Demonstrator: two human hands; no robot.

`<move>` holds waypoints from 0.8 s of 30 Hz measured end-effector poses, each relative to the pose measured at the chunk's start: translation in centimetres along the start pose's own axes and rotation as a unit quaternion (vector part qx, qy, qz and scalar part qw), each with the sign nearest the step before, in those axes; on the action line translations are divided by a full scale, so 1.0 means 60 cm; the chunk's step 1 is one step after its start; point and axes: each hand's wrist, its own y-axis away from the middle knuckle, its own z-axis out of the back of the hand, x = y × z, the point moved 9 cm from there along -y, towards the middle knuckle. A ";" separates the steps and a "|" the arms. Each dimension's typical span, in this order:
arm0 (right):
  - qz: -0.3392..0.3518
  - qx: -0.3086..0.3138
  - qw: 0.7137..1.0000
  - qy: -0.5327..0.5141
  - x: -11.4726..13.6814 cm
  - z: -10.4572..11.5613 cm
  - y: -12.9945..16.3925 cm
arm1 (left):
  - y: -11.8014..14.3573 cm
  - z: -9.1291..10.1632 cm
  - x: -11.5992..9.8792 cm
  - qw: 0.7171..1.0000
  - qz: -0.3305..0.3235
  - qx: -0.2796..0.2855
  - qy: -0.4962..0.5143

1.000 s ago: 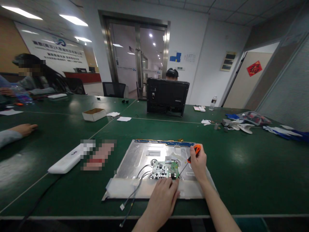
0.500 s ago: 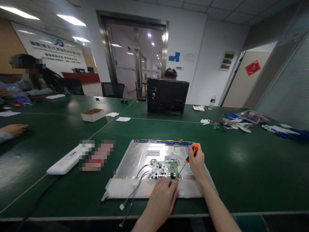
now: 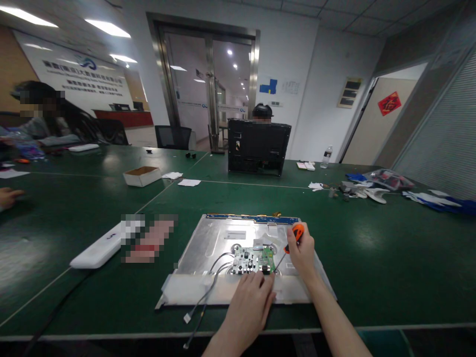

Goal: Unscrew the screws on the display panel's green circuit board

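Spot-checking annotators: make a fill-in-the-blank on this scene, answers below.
1. The right hand grips a screwdriver whose handle is ____ and black.
2. The screwdriver's tip is at the near ____ corner of the circuit board.
3. In the picture, the white box sits to the ____ of the black screen housing.
Missing words: orange; right; left.

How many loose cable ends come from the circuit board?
2: a white plug over the table, and a darker end past the table's near edge; others may be hidden.
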 end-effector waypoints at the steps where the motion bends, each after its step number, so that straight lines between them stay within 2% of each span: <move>1: 0.007 0.003 1.000 0.000 0.004 -0.001 0.001 | 0.000 0.000 0.000 1.000 -0.001 0.000 0.001; 6: 0.086 0.026 0.996 0.018 0.033 -0.014 0.000 | 0.000 0.000 0.001 1.000 0.001 -0.001 0.006; 10: 0.166 0.055 0.984 0.044 0.063 -0.031 0.001 | 0.000 0.002 0.000 1.000 0.001 0.001 0.007; 14: 0.215 0.061 0.972 0.069 0.088 -0.045 0.006 | -0.002 0.003 -0.002 1.000 0.003 0.010 0.010; 20: 0.186 0.058 0.981 0.021 0.083 -0.035 0.013 | 0.000 0.008 0.002 0.999 0.000 -0.020 0.036; 24: 0.152 0.055 0.987 -0.003 0.062 -0.019 0.019 | -0.008 0.025 0.005 0.996 0.005 -0.073 0.049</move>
